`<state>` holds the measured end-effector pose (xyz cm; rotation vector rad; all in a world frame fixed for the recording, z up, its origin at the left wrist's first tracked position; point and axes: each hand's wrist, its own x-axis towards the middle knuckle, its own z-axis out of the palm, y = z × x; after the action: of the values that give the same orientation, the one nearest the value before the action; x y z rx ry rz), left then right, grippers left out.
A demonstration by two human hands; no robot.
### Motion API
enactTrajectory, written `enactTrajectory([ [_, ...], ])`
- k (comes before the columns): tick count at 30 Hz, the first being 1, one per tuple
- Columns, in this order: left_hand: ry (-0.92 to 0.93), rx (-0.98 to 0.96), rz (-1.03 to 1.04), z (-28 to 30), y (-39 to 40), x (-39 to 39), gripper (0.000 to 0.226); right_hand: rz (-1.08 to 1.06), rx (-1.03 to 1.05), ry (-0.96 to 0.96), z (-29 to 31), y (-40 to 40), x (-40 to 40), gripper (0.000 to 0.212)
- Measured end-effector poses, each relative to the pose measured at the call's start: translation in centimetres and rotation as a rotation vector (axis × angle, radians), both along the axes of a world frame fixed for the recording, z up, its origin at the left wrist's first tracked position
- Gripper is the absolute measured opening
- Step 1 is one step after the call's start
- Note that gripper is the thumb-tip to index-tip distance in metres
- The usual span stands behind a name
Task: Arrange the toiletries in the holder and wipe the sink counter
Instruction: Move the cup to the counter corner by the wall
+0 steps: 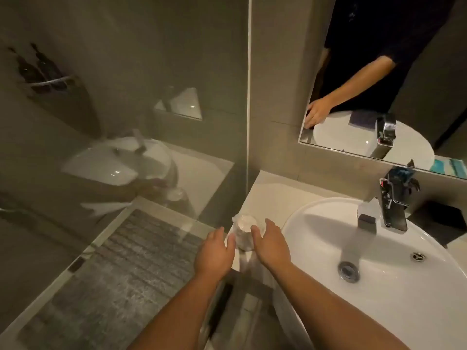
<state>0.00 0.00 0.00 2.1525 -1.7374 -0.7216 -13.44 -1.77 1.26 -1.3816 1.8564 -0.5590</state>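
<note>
A clear glass cup (244,231) with a white wrap or cover on top stands on the pale sink counter (273,193), near its front left corner. My left hand (214,251) is just left of the cup and my right hand (271,242) just right of it. Both have fingers spread, and the fingertips are at the cup's sides; whether they touch it is unclear. A black holder (439,221) sits on the counter at the far right, behind the tap, partly cut off.
A round white basin (379,311) fills the right side, with a chrome tap (389,208) at its back. A mirror (379,72) hangs above it. A glass shower screen (126,122) stands directly left of the counter. Teal items (452,165) show at the mirror's right edge.
</note>
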Motion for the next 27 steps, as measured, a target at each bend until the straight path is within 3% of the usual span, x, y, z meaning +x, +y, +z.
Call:
enactTrajectory([
  [4,0.148,0.015,0.040,-1.5,-3.7,-0.9,0.054,-0.071,0.102,-0.096,-2.1,-3.1,1.1,0.049],
  [12,0.328,-0.011,0.023,-3.6,-5.3,-2.0,0.039,-0.084,0.029,-0.109,-3.4,-3.4,1.9,0.039],
  [19,0.415,-0.172,-0.076,2.9,-5.1,-3.1,0.038,-0.156,-0.151,-0.188,2.4,-3.2,0.0,0.031],
  [23,0.488,-0.210,-0.195,6.8,-3.9,-6.2,0.038,-0.303,-0.197,-0.352,6.6,-0.8,-3.2,0.034],
  [27,0.510,-0.147,-0.269,7.1,-0.6,-11.4,0.036,-0.495,-0.202,-0.418,7.5,3.8,-7.8,0.034],
])
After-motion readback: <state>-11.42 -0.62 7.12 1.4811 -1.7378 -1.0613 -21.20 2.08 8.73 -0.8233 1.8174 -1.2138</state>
